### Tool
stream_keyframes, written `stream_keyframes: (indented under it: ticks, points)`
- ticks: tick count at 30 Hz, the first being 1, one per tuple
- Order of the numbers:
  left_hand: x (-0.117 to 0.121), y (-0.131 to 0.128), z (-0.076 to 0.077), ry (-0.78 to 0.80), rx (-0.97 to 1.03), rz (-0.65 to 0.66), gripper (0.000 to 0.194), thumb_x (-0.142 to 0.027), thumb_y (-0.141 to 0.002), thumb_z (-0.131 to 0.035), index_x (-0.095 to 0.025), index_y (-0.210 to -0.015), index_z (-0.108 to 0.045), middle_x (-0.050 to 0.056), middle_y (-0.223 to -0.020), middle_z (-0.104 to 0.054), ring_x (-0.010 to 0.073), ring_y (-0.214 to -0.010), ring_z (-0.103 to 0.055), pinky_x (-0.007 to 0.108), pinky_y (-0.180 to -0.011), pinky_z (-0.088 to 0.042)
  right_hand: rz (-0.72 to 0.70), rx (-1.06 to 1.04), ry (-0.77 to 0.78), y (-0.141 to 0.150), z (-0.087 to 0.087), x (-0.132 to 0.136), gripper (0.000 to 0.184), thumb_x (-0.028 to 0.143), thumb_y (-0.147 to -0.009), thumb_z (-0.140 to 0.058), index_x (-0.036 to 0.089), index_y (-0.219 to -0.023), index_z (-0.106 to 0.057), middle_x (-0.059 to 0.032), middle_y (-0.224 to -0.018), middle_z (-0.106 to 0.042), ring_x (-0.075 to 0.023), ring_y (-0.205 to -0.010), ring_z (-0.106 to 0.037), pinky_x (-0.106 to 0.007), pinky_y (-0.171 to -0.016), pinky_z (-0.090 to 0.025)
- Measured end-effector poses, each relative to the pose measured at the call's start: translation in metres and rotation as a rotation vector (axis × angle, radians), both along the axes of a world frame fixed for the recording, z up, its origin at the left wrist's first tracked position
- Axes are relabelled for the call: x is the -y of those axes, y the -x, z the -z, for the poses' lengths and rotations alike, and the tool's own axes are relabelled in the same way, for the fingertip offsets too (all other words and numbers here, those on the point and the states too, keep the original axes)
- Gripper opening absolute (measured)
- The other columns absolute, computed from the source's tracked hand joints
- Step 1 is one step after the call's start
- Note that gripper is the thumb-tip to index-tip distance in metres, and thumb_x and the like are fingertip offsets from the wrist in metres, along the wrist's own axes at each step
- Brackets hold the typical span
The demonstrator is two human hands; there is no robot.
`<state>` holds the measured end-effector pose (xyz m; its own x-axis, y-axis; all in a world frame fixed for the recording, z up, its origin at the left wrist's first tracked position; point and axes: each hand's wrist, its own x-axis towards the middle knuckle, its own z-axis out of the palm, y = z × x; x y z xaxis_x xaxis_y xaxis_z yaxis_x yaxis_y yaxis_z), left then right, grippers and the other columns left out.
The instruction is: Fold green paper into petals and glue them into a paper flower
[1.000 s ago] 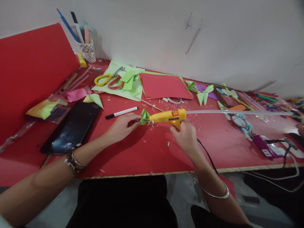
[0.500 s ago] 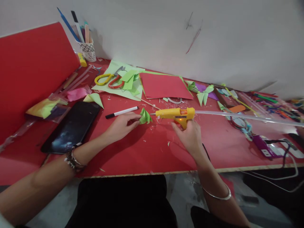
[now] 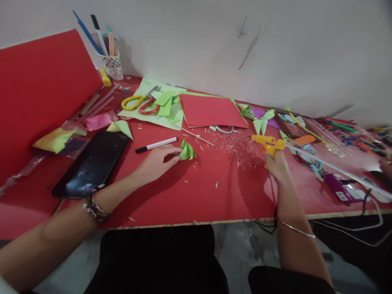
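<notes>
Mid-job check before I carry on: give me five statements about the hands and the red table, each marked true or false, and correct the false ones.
1. The right hand holds the yellow glue gun. True.
2. The left hand holds the white marker. False: it holds the folded green paper; the marker lies on the red table.
3. The glue gun's nozzle touches the folded green paper. False: they are well apart.
4. The scissors lie on a pale green sheet. True.
5. The black phone lies right of the glue gun. False: it lies to the left.
</notes>
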<state>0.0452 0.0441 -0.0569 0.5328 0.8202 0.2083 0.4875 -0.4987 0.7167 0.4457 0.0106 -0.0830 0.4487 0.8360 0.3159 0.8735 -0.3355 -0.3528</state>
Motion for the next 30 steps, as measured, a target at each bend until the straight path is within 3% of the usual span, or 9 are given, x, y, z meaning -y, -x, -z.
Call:
stream_keyframes:
  ticks: [5,8,10,12,16,18,23,30]
  points:
    - [0.001,0.000,0.000,-0.008,-0.012,-0.009,0.023,-0.029,-0.084,-0.046,-0.019,-0.098,-0.061,0.005,-0.101,-0.065,0.0182,-0.093,-0.059,0.031,-0.081,-0.046,0.123,0.118,0.156,0.008,-0.011,0.011,0.042,0.041,-0.075,-0.044,0.008,-0.100,-0.053,-0.0221,-0.094,-0.058,-0.0339,-0.092,-0.054,-0.047,-0.073,-0.039]
    - [0.000,0.001,0.000,-0.012,-0.010,-0.015,0.022,-0.027,-0.083,-0.047,-0.019,-0.099,-0.060,0.005,-0.101,-0.065,0.0180,-0.093,-0.059,0.031,-0.081,-0.046,0.195,0.293,0.127,0.023,-0.027,0.021,0.040,0.046,-0.070,-0.053,0.010,-0.087,-0.059,-0.0249,-0.092,-0.056,-0.0416,-0.097,-0.049,-0.054,-0.071,-0.037]
    - [0.000,0.000,0.001,-0.021,-0.009,-0.012,0.022,-0.026,-0.083,-0.047,-0.019,-0.098,-0.061,0.005,-0.101,-0.065,0.0175,-0.093,-0.059,0.031,-0.080,-0.046,0.209,0.388,0.101,0.041,-0.040,0.028,0.029,0.042,-0.069,-0.058,0.015,-0.076,-0.060,-0.0220,-0.082,-0.057,-0.0419,-0.092,-0.051,-0.056,-0.069,-0.036]
    - [-0.001,-0.001,0.000,-0.026,-0.002,0.006,0.022,-0.025,-0.083,-0.047,-0.020,-0.098,-0.061,0.004,-0.100,-0.065,0.0165,-0.091,-0.059,0.030,-0.079,-0.046,0.034,0.363,0.072,0.066,-0.054,0.032,0.015,0.034,-0.075,-0.053,0.020,-0.076,-0.060,-0.0135,-0.073,-0.057,-0.0345,-0.083,-0.056,-0.052,-0.068,-0.039]
    - [0.001,-0.002,-0.002,-0.002,0.034,0.049,0.022,-0.026,-0.084,-0.045,-0.020,-0.099,-0.061,0.003,-0.095,-0.065,0.0144,-0.086,-0.059,0.027,-0.077,-0.046,-0.797,0.029,0.096,0.129,-0.073,0.022,0.021,0.027,-0.086,-0.042,0.025,-0.099,-0.057,-0.0045,-0.093,-0.061,-0.0195,-0.086,-0.057,-0.036,-0.076,-0.044]
    - [0.002,-0.001,-0.004,0.011,0.048,0.067,0.022,-0.027,-0.084,-0.045,-0.019,-0.097,-0.061,0.003,-0.093,-0.065,0.0140,-0.084,-0.059,0.026,-0.076,-0.046,-0.975,-0.114,0.061,0.155,-0.076,0.012,0.021,0.026,-0.087,-0.042,0.024,-0.102,-0.057,-0.0024,-0.091,-0.061,-0.0151,-0.083,-0.057,-0.029,-0.076,-0.043]
    - [0.002,-0.001,-0.008,0.026,0.078,0.096,0.022,-0.026,-0.084,-0.046,-0.017,-0.095,-0.062,0.003,-0.091,-0.064,0.0136,-0.083,-0.058,0.025,-0.075,-0.045,-1.163,-0.198,0.104,0.179,-0.065,-0.007,0.018,0.026,-0.085,-0.048,0.022,-0.099,-0.058,-0.0009,-0.085,-0.058,-0.0117,-0.077,-0.054,-0.024,-0.072,-0.042]
    - [0.002,-0.002,-0.004,0.008,0.060,0.114,0.020,-0.026,-0.084,-0.047,-0.019,-0.096,-0.061,0.002,-0.092,-0.064,0.0132,-0.085,-0.057,0.025,-0.077,-0.044,-1.155,-0.359,0.099,0.176,-0.044,-0.010,0.012,0.028,-0.083,-0.052,0.021,-0.087,-0.060,0.0000,-0.083,-0.060,-0.0108,-0.075,-0.054,-0.025,-0.074,-0.042]
